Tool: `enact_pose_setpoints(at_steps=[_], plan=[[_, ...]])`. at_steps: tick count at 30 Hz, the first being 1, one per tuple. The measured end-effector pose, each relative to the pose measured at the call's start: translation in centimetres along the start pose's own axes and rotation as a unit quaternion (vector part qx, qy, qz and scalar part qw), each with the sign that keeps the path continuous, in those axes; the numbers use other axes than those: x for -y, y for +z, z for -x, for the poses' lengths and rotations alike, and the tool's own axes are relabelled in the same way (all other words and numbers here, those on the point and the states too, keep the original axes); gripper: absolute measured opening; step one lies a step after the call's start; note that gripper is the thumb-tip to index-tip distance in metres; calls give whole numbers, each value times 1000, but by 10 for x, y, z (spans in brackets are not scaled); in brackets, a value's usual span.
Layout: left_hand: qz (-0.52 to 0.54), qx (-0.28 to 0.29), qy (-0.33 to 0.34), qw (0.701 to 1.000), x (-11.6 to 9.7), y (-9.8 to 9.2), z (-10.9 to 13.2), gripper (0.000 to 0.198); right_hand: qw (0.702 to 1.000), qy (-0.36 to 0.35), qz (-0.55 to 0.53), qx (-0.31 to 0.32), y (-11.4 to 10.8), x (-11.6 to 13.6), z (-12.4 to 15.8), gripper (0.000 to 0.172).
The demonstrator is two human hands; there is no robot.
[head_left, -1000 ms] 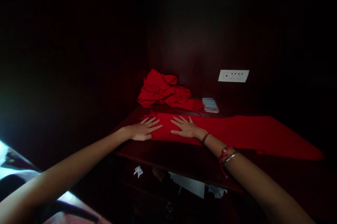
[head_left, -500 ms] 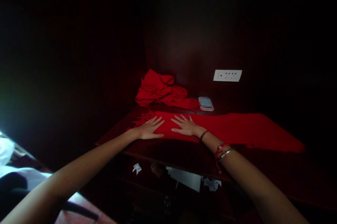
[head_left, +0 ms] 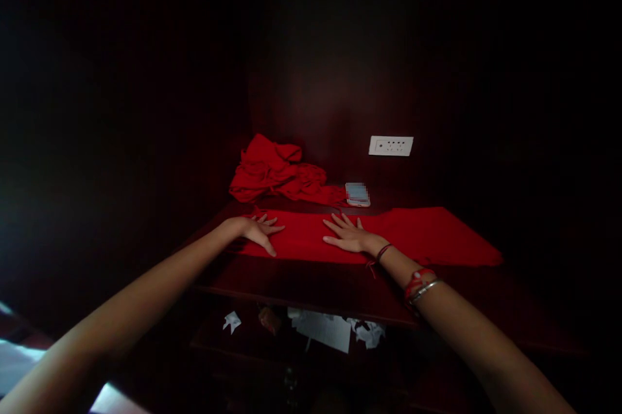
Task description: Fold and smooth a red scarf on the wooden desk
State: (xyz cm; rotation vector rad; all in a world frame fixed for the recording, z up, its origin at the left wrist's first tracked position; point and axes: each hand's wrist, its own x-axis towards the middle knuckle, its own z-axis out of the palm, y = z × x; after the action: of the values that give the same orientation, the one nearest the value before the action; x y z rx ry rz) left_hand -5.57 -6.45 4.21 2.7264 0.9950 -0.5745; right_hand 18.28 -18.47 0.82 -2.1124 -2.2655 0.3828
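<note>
A long red scarf (head_left: pixel 306 239) lies flat across the dark wooden shelf (head_left: pixel 291 278), running from left to right. My left hand (head_left: pixel 260 232) rests on its left end with fingers spread, covering most of the fringe there. Nearer the scarf's middle, my right hand (head_left: pixel 347 234) presses down on the cloth, palm down and fingers apart. Neither hand grips anything. Thin bands and a silver bangle (head_left: pixel 424 291) circle my right wrist and forearm.
Behind the scarf sits a crumpled heap of red cloth (head_left: pixel 276 174), with a phone (head_left: pixel 357 194) beside it. A white socket plate (head_left: pixel 391 146) is on the back wall. Papers (head_left: pixel 323 330) and crumpled scraps (head_left: pixel 369 334) lie on the lower shelf.
My hands have moved apart: the left has slid toward the scarf's fringed left end, while the right is farther along the cloth to the right. The camera view has turned slightly right.
</note>
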Motion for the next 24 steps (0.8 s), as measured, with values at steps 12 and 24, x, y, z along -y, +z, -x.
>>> enact_pose_setpoints(at_steps=[12,24], plan=[[10,-234,-33,972,-35,47,-66,64,995,92,28,-35,8,-36,9,63],[22,-217,-37,975,-29,43,-61,78,960,270,44,-59,-15,-140,90,56]])
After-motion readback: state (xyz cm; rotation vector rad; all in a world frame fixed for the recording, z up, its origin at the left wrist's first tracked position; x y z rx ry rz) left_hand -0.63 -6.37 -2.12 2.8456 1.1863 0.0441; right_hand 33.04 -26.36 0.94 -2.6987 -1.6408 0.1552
